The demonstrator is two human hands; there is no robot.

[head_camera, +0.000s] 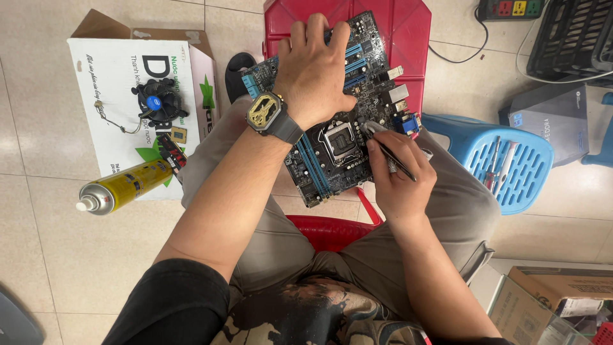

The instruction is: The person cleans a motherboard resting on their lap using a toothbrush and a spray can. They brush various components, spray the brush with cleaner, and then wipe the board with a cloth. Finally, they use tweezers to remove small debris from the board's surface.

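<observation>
Two hands work a motherboard (pixel 332 137) resting on the person's lap: the left hand (pixel 313 70) presses flat on it, the right hand (pixel 399 172) pinches tweezers (pixel 386 150) beside the CPU socket (pixel 341 142); steady bracing seems wise.

The left hand (pixel 316 70) presses flat on a motherboard (pixel 338 121) resting across the person's knees. The right hand (pixel 399 172) pinches tweezers (pixel 386 148) beside the CPU socket (pixel 340 142). A yellow spray can (pixel 124 186) lies on the tiled floor (pixel 38 128).
</observation>
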